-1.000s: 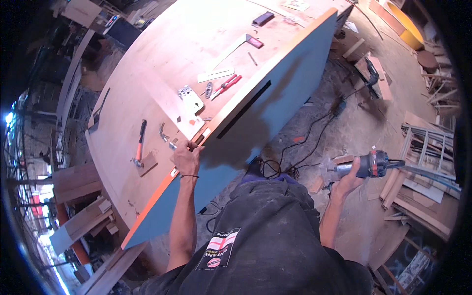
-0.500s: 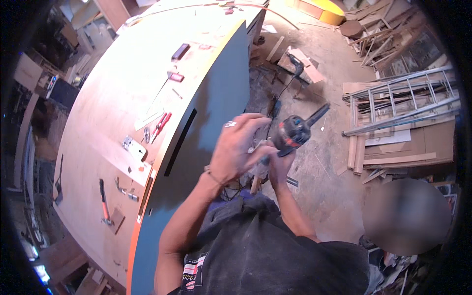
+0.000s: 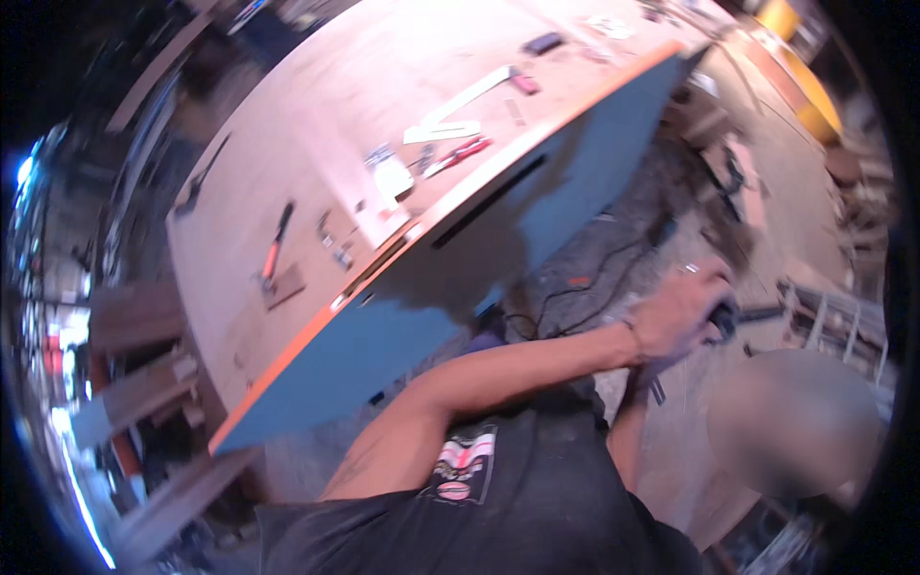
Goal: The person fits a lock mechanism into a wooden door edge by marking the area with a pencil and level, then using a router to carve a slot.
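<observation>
Out to the right of the workbench, my left hand (image 3: 676,311) curls its fingers over a dark handheld power tool (image 3: 725,324). A straight black bar sticks out from the tool's far side. Motion blur and my left hand hide much of the tool, so its exact kind does not show. My right hand (image 3: 659,369) is below and mostly covered by the left; it stays closed at the tool's underside. The workbench (image 3: 316,201), with a blue-grey side panel (image 3: 565,225) and an orange edge, stands left of both hands, apart from them.
On the bench lie a hammer (image 3: 278,244), red-handled pliers (image 3: 460,155), a square (image 3: 479,96) and a dark block (image 3: 542,43). Cables (image 3: 594,278) trail over the floor beneath. A metal ladder (image 3: 834,326) lies at the right, with a yellow curved object (image 3: 810,96) farther back.
My view has swung, so the bench appears tilted and shifted. Both hands, with the tool, are farther right in view, and my left hand has closed over it from a looser, spread pose.
</observation>
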Motion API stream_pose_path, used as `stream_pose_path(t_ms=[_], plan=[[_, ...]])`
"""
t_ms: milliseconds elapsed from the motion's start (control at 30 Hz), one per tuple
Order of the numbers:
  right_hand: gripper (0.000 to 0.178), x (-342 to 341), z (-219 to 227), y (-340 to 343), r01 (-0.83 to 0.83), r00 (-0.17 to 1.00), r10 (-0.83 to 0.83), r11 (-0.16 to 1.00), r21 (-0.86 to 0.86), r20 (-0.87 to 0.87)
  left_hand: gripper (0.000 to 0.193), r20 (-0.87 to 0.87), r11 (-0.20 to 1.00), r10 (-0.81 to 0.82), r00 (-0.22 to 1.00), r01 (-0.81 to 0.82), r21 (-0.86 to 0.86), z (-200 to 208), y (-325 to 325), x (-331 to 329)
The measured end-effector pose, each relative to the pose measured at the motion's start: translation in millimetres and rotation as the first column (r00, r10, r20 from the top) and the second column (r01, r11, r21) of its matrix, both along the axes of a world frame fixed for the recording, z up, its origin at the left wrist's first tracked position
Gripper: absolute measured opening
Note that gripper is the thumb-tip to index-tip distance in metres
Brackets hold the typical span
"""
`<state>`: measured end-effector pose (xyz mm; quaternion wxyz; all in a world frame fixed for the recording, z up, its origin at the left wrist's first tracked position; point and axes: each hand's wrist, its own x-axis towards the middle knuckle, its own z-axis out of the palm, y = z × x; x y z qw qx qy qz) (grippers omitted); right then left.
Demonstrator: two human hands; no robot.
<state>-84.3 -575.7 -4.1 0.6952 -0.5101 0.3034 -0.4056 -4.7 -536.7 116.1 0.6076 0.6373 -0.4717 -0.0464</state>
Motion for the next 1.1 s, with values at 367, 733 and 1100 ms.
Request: stream_pose_path(t_ms=[367, 733, 1100], plan=[[0.04, -49.0, -53.0, -108.5, 0.327, 0.939, -0.272, 0.897, 0.298, -0.21, 0.073, 0.379, 0.679, 0.523, 0.764, -0.642, 0.356, -61.8, 167.6, 112.0], [0.05, -114.3, -377.0, -231.2, 0.469, 0.88, -0.191, 0.5, 0.728, -0.436, 0.046, 0.577, 0.313, 0.539, 0.614, -0.782, 0.539, -166.4, 282.6, 133.5], [0.044, -63.1, -697.5, -229.9, 0.364, 0.914, -0.034, 0.51, 0.78, -0.404, 0.025, 0.745, -0.045, 0.644, 0.176, -0.963, 0.266, -134.4, 500.2, 141.7]])
